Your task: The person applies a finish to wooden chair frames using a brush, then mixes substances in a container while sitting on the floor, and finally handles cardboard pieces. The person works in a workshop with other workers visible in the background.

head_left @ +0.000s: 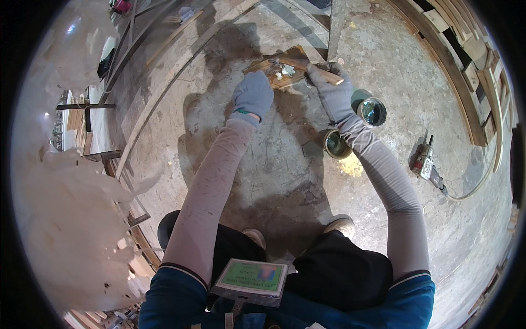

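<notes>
My left hand (253,96), in a grey glove, is closed at the near left edge of a brown wooden board (296,54). Its fingertips are hidden, so what they grip does not show. White paste or crumpled scraps (287,70) sit in the middle of the board. In my right hand (332,93), also gloved, is a flat wooden stick (334,79) that slants across the board's right side. An open can (372,112) with dark, glossy contents stands by the right wrist, and a second open can (335,143) is partly under that forearm.
A corded power tool (424,160) lies on the concrete floor to the right. Curved timber frames (460,77) line the right side. Past my left arm runs a long curved wooden strip (159,88), with translucent plastic sheeting (71,230) beyond. A badge (250,276) hangs at my front.
</notes>
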Demonstrator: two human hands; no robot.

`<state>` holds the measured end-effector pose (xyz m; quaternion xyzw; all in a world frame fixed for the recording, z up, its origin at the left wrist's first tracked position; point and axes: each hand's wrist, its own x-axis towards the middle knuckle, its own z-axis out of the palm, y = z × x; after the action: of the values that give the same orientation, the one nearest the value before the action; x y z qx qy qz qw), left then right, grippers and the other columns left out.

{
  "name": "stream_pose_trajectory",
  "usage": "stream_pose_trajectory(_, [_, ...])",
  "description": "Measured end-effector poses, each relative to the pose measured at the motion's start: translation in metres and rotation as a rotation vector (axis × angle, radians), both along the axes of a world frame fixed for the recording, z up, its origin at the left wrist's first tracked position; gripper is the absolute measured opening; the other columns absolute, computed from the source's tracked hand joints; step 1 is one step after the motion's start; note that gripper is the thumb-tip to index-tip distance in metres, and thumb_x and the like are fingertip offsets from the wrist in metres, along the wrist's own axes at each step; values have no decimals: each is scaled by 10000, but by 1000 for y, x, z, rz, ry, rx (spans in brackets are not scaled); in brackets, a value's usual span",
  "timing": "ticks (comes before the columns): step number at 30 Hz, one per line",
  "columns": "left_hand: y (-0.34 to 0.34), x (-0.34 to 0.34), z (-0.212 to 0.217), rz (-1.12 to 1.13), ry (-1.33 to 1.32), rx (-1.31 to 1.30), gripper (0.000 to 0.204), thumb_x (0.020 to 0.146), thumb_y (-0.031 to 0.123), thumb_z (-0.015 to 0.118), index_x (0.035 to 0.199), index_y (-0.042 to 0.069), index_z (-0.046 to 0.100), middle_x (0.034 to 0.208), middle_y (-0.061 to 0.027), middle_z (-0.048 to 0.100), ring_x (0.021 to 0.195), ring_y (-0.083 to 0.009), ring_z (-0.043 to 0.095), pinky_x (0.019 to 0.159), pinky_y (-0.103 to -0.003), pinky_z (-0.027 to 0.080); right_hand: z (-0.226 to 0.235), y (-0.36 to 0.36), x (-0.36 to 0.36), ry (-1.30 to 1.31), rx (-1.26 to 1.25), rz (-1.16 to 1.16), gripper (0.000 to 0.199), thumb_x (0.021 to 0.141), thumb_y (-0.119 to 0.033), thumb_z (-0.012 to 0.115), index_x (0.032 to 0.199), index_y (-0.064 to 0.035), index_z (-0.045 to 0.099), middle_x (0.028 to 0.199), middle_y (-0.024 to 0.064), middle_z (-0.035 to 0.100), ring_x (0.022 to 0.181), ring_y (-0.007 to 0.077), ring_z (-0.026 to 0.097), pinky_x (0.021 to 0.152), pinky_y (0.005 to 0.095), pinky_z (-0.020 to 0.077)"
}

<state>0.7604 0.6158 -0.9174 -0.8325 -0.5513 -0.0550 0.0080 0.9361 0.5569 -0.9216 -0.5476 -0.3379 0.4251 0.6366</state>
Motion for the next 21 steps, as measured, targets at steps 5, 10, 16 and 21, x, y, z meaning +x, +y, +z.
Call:
stream_pose_trajectory(5, [-2, -3, 3, -26, -30, -1, 161, 824, 203, 492, 837, 51, 543, 808, -167, 586, 767, -326, 572, 659, -409, 454, 1, 6, 22, 186, -106, -68, 250, 772, -221, 688, 828, 12, 616, 769, 83, 627, 645, 130, 604, 585, 225, 509])
stream_pose_trajectory(10, [-3, -8, 9, 30, -66, -89, 233, 835, 215, 475, 970, 41, 550, 923, -180, 578, 863, -340, 556, 748, -418, 434, -15, 20, 45, 713, -124, -133, 284, 811, -196, 635, 955, 36, 558, 838, 136, 601, 661, 209, 620, 597, 266, 560])
stream_pose_trajectory(16, [-3, -29, 13, 25, -97, -77, 264, 838, 232, 475, 1027, 62, 545, 951, -173, 575, 882, -342, 556, 755, -417, 437, -2, 18, 49, 859, -100, -169, 340, 801, -247, 648, 932, 37, 514, 803, 148, 574, 655, 227, 618, 589, 272, 572])
stream_pose_trajectory(21, [-8, -36, 12, -49, -117, -27, 239, 828, 169, 483, 1011, 30, 549, 922, -158, 572, 884, -328, 550, 752, -403, 437, -4, 16, 51, 718, -108, -224, 389, 798, -272, 650, 977, 41, 505, 836, 150, 572, 668, 215, 625, 600, 263, 562])
